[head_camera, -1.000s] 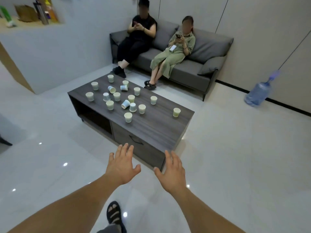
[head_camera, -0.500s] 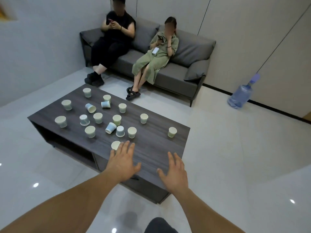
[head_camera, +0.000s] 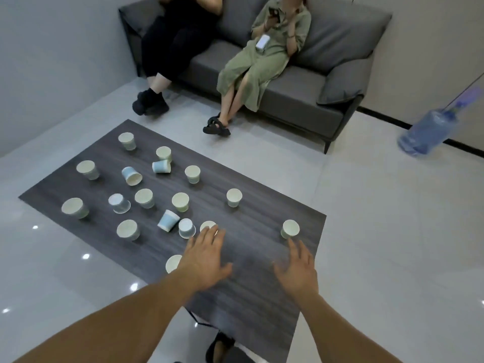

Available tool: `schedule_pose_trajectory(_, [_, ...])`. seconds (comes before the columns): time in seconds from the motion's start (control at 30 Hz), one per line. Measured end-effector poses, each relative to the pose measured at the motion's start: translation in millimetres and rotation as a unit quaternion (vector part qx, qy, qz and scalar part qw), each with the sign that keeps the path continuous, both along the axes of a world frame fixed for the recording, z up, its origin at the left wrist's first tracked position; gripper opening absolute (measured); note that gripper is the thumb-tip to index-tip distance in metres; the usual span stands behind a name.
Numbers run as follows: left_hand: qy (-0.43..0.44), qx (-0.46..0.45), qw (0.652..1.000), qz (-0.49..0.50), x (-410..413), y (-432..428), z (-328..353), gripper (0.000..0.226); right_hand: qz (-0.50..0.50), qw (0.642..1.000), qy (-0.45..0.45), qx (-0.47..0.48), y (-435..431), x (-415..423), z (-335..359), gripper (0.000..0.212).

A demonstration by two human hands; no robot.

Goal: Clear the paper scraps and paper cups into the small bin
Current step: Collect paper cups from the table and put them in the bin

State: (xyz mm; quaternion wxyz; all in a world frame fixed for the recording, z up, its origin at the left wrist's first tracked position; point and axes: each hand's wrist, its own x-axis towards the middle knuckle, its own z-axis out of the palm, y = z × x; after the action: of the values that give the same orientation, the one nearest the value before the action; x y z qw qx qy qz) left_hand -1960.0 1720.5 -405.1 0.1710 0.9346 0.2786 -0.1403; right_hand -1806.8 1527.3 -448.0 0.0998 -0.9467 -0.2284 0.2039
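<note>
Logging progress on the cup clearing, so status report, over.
Left hand and right hand open, empty, over the dark wood-grain table. Pale green and blue paper cups all on it, none lifted. Small bin not in view; nothing blocks the reach.

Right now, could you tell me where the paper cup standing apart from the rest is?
In the head view, the lone cup stands upright near the right edge of the table, just beyond the right hand.

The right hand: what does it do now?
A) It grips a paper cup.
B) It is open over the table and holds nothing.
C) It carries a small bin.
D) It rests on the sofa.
B: the right hand has spread fingers over the table, with the nearest paper cup standing just beyond its fingertips.
</note>
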Motion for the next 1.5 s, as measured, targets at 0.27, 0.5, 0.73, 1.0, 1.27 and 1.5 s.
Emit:
schedule_pose_trajectory(0.27, [0.024, -0.063, 0.997, -0.039, 122, 33, -109, 0.089, -0.029, 0.998, 0.042, -0.048, 52, 133, -105, 0.080])
schedule_pose_trajectory(0.5, [-0.006, -0.155, 0.986, -0.069, 169, 33, -201, 0.088, -0.071, 0.993, 0.061, -0.074, 74, 190, -196, 0.077])
schedule_pose_trajectory(0.73, [-0.042, -0.208, 0.976, -0.040, 179, 51, -215, 0.088, -0.125, 0.978, 0.137, 0.094, 104, 178, -202, 0.072])
schedule_pose_trajectory(1.0, [-0.080, -0.217, 0.972, 0.051, 173, 125, -200, 0.083, -0.015, 0.892, 0.370, 0.257, 199, 140, -160, 0.065])
schedule_pose_trajectory(1.27, [-0.106, -0.168, 0.963, 0.180, 97, 171, -204, 0.093, 0.141, 0.988, 0.038, 0.045, 287, 147, -191, 0.091])
schedule_pose_trajectory(1.5, [-0.138, -0.144, 0.960, 0.195, 51, 185, -189, 0.083, 0.153, 0.983, 0.075, -0.070, 297, 122, -209, 0.066])
